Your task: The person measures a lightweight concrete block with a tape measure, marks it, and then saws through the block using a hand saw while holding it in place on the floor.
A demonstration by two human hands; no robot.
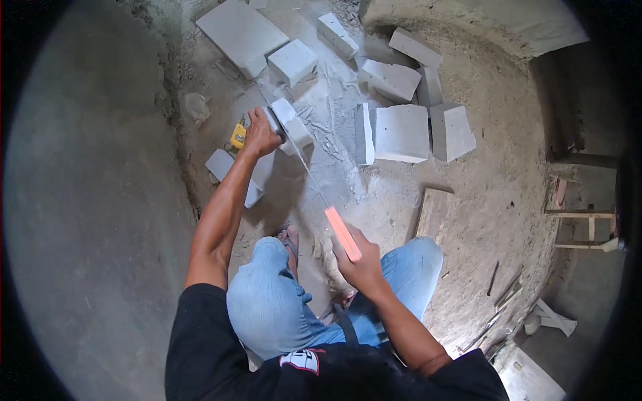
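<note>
My right hand is closed around the orange handle of a hand saw, in front of my knees. The saw's thin blade runs up and left, seen nearly edge-on, to a small white block. My left hand grips this block from its left side, close beside the blade. How deep the blade sits in the block cannot be made out. A yellow tape measure lies just left of my left hand. Under my left forearm is another white block piece, partly hidden.
Beyond my hands lie a large white slab and a smaller block. Several cut blocks sit to the right on the dusty floor. A wooden board lies by my right knee. A grey wall stands at left.
</note>
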